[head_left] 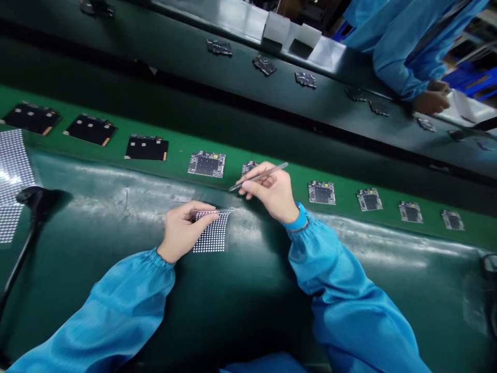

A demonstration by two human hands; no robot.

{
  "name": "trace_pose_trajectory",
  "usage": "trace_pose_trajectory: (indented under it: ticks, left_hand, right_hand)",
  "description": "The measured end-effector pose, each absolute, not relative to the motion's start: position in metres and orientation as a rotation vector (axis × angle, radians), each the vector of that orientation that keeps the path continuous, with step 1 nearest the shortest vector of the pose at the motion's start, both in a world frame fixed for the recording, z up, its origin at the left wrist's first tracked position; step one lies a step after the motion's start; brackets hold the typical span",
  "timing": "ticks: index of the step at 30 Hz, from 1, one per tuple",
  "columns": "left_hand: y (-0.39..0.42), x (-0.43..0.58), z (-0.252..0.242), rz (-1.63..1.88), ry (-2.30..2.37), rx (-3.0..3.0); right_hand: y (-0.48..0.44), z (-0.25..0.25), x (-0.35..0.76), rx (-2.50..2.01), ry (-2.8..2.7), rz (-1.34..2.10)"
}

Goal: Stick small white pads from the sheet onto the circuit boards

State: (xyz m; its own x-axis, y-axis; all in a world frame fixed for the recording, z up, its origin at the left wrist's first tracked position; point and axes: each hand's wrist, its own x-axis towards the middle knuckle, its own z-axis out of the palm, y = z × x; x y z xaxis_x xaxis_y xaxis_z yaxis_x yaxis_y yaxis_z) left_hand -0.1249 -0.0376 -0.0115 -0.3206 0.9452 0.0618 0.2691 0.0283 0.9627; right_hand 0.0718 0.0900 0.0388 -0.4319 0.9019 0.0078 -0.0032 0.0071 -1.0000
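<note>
My right hand (269,191) pinches steel tweezers (258,176) above the green belt, their tips pointing left. The hand partly hides a circuit board (248,167), and another board (206,164) lies just left of it. My left hand (185,231) rests on a white-dotted sheet of small pads (213,233) on the dark green mat. It grips a thin metal tool (213,211), probably tweezers, along the sheet's top edge. Further boards (321,192) lie in a row to the right, while black-covered boards (146,148) lie to the left.
Another dotted sheet (13,181) and a black cable (21,259) lie at the left of the mat. Across the bench, a co-worker's hands (430,98) in blue sleeves work near a white tray, beside a row of small boards (264,65) and white card pieces (276,28).
</note>
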Motion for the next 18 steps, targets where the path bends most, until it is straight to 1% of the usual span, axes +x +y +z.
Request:
trace_pose_trajectory:
  ticks: [5, 18]
  left_hand:
    - [-0.037, -0.124, -0.010, 1.349, 1.608, 1.218]
    - [-0.037, -0.125, -0.010, 1.315, 1.632, 1.217]
  right_hand:
    - [0.057, 0.044, 0.061, -0.930, -1.576, 1.683]
    - [0.055, 0.040, 0.058, -0.972, -1.586, 1.715]
